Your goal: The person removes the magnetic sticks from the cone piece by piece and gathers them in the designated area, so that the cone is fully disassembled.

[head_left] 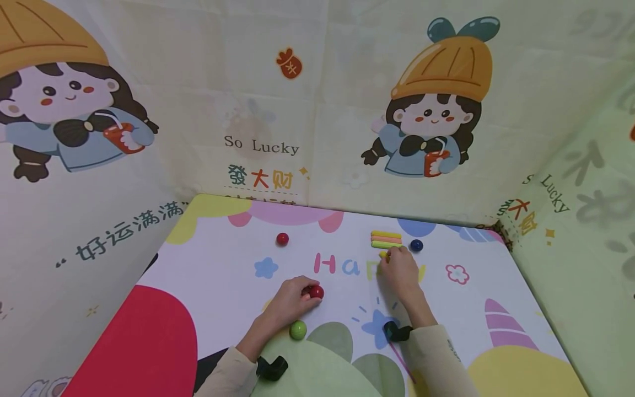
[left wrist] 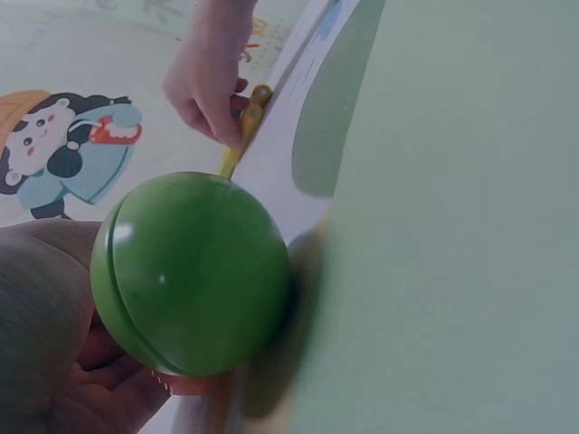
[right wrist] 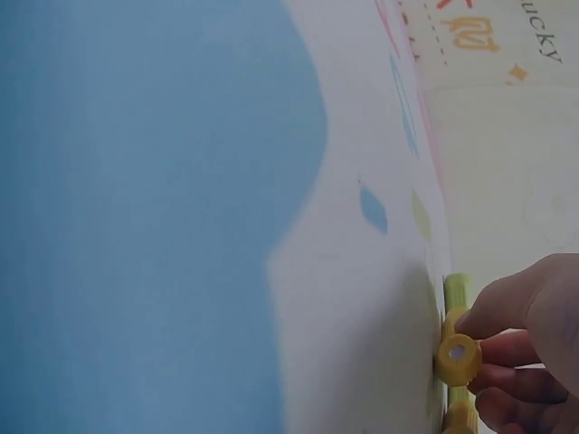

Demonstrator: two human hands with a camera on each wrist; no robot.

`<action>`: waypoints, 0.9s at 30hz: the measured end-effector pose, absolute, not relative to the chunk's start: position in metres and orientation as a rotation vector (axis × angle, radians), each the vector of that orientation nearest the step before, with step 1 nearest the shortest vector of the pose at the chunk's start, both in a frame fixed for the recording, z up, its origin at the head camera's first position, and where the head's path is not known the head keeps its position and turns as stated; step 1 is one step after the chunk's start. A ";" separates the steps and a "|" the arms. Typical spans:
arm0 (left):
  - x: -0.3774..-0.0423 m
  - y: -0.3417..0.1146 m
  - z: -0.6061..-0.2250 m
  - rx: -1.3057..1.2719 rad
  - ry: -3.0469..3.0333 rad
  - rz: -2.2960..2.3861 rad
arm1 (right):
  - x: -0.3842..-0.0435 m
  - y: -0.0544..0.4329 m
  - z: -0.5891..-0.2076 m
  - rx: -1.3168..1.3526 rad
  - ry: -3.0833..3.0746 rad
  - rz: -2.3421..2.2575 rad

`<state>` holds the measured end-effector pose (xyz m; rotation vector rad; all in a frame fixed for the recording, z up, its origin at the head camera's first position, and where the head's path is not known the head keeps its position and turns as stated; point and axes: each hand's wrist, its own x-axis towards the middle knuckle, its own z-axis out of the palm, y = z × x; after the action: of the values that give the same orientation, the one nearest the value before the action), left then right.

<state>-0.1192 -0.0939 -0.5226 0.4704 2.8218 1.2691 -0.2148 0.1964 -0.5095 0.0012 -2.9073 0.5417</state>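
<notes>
My left hand (head_left: 292,300) holds a glossy red ball (head_left: 316,291) between thumb and fingers, low over the table. Just behind that hand, by the wrist, lies a green ball (head_left: 298,330); it looms large in the left wrist view and hides much of the fingers and the red ball. Farther off to the right, my right hand (head_left: 402,270) pinches a short yellow stick (right wrist: 460,360) with a pale round centre at its end. Right beyond the fingertips, a row of yellow, pink and green sticks (head_left: 386,240) lies side by side.
A dark blue ball (head_left: 416,245) sits just right of the stick row. A second red ball (head_left: 282,239) is at the back left. The printed tabletop (head_left: 218,259) meets cloth walls (head_left: 327,110) at the back and sides. Black wrist devices (head_left: 272,368) sit at both cuffs.
</notes>
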 end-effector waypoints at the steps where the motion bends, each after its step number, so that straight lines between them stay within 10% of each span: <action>1: -0.119 -0.094 -0.522 0.475 2.822 1.268 | -0.214 0.197 -0.510 -0.010 -2.902 0.539; 27: -0.126 -0.092 -0.527 0.528 2.855 1.265 | -0.209 0.193 -0.497 -0.094 -2.883 0.697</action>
<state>-0.1262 -0.0923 -0.5268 0.5276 2.8553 1.2647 -0.2090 0.1928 -0.4970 -0.0937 -2.8830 0.6968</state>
